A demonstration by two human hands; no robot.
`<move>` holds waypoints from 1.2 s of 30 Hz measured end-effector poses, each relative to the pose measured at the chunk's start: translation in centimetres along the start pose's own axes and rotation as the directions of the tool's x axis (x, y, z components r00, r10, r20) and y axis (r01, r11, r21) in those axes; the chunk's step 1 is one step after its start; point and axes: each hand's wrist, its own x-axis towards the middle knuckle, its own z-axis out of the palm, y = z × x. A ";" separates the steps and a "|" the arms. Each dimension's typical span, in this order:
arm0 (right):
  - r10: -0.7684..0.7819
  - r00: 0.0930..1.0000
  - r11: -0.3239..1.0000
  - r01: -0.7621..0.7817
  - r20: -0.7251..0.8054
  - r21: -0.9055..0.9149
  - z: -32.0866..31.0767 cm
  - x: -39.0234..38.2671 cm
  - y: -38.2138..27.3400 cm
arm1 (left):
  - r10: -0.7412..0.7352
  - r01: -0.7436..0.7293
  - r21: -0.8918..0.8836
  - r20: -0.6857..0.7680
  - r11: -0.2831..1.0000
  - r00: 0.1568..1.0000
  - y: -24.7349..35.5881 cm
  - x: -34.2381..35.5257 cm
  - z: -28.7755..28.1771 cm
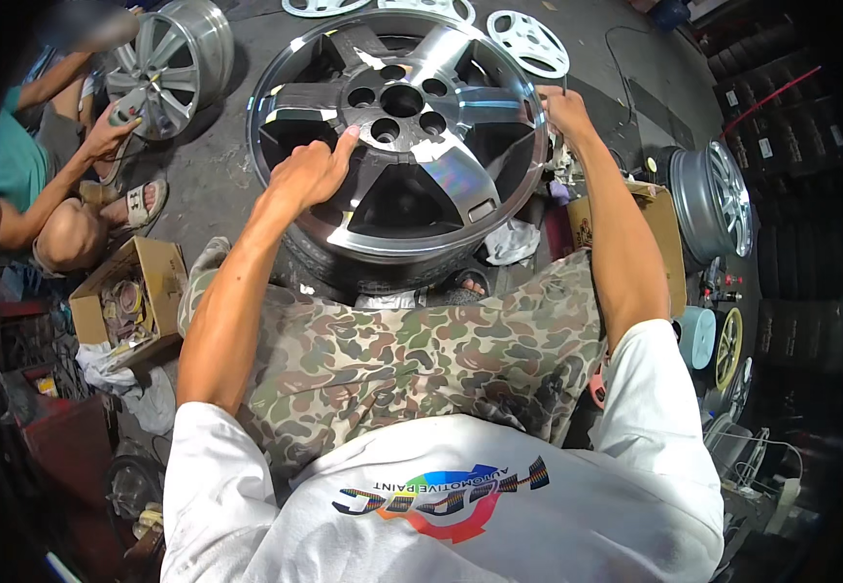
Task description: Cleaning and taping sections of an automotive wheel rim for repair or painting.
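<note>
Silver wheel (408, 130) lies beneath curled left hand (307, 175), right hand (565, 113) at edge.

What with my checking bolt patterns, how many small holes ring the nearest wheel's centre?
5 on the wheel, around its centre hole: top hole, right hole, lower-right hole, lower-left hole, left hole. None seems hidden.
</note>
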 end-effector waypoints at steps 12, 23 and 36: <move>0.188 0.950 0.894 -0.271 0.251 0.356 -7.5 -17.5 -7.3 | 0.084 -0.084 0.027 0.009 0.996 0.996 -0.8 0.1 -1.0; 0.308 0.927 0.917 -0.349 0.216 0.193 -9.2 -20.3 5.2 | 0.476 -0.524 -0.103 -0.298 0.846 0.827 4.6 -6.4 -1.0; 0.181 0.981 0.548 -0.165 -0.076 -0.820 -5.0 -34.3 25.7 | 0.545 -0.457 -0.303 0.556 0.836 0.627 8.9 -20.3 13.4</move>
